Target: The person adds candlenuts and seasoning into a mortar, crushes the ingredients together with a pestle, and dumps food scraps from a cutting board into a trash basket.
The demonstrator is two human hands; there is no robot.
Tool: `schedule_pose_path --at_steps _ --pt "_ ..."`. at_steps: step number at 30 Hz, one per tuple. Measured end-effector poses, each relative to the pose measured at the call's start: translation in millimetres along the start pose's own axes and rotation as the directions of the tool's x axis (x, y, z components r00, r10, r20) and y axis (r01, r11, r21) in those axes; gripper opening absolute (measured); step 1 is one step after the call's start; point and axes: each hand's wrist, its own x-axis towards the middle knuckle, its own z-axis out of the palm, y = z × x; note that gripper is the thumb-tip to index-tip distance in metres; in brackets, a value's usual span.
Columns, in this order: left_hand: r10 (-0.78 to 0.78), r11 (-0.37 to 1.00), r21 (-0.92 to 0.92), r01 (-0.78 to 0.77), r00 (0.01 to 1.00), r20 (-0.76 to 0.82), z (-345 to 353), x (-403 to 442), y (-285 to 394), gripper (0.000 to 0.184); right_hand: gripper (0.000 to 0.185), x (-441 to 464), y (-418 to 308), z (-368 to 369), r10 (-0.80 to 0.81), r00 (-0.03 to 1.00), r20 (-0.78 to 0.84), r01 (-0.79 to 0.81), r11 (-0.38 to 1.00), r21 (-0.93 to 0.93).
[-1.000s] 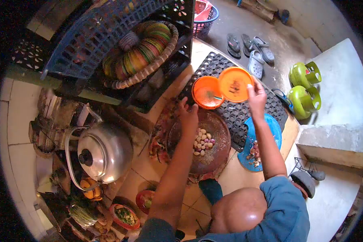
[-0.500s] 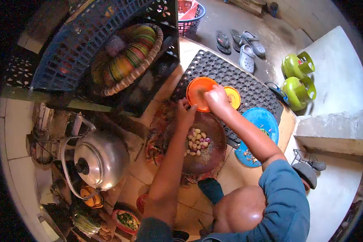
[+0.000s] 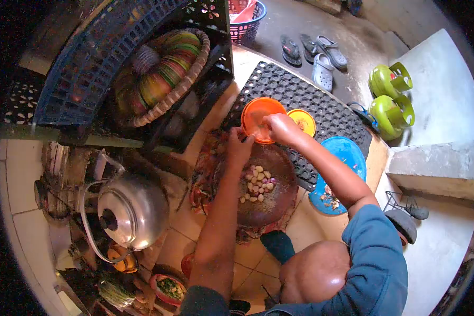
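Observation:
Beyond the stone mortar [image 3: 279,197], an orange plastic bowl [image 3: 249,122] stands at the near edge of the black mat. My left hand [image 3: 240,147] is at its near left rim, thumb and fingers closed against the edge. My right hand [image 3: 280,129] reaches in over the right rim with bent fingers; whatever they pinch is hidden. In the wide, shallow mortar lie several peeled cloves [image 3: 257,180], pale with a few purplish ones, beside small pale grains [image 3: 263,205]. A yellow lid or dish [image 3: 312,125] with brown residue sits just right of my right hand.
A blue plate [image 3: 329,150] with scraps is on the right. A large metal kettle [image 3: 142,210] stands left, below a rack with a woven basket [image 3: 197,79]. The perforated black mat [image 3: 279,84] lies ahead; green gas cylinders [image 3: 387,116] and sandals [image 3: 324,71] are beyond.
My right hand has shifted slightly left and down, its fingers now at the orange bowl's inner right side. My left hand stays by the rim. The view has moved a little.

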Motion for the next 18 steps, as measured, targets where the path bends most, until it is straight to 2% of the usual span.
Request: schedule_pose_path --at_steps 2,3,5,7,8,11,12,15,17,18 --pt "0.017 0.998 -0.066 -0.016 1.000 0.000 0.0 0.8 -8.5 0.037 0.018 1.3 -3.0 -17.3 0.101 0.990 0.103 -0.105 0.994 0.030" --pt "-0.025 0.994 -0.109 0.026 1.000 0.010 0.5 1.7 -13.5 0.038 0.019 -0.4 -2.1 -23.4 0.152 0.976 0.155 -0.160 0.986 0.042" --pt "-0.099 0.976 -0.192 0.103 0.995 0.034 1.8 6.6 -20.7 0.038 0.022 -6.3 3.1 -32.9 0.160 0.984 0.084 -0.173 0.968 0.182" --pt "-0.078 0.980 -0.182 0.083 0.996 0.032 0.9 8.0 -25.4 0.037 0.022 -10.1 11.6 -40.1 0.161 0.987 0.027 -0.162 0.943 0.291" --pt "-0.068 0.981 -0.178 0.072 0.997 0.030 0.4 8.8 -27.6 0.037 0.026 -14.1 16.5 -45.4 0.125 0.992 0.022 -0.126 0.955 0.267" --pt "0.017 0.989 -0.150 -0.016 1.000 0.002 2.1 13.7 -40.6 0.037 0.024 -31.7 -14.7 -80.3 0.304 0.952 0.040 -0.293 0.864 0.410" --pt "-0.017 0.985 -0.171 0.020 1.000 0.018 0.2 11.4 -34.6 0.037 0.023 -38.2 -11.4 -77.7 0.257 0.966 -0.026 -0.229 0.900 0.371" --pt "-0.088 0.966 -0.239 0.102 0.994 0.069 -5.8 5.8 -21.1 0.038 0.022 -69.8 -40.0 -89.1 0.248 0.968 -0.030 -0.233 0.938 0.256" --pt "-0.096 0.946 -0.299 0.124 0.990 0.106 -3.1 11.5 -33.5 0.039 0.024 -95.0 -53.2 -75.0 0.070 0.992 -0.104 -0.041 0.965 0.260" --pt "-0.083 0.957 -0.272 0.105 0.992 0.092 -2.6 11.8 -34.6 0.039 0.026 -105.2 -57.4 -69.1 -0.018 0.990 -0.140 0.054 0.965 0.257"
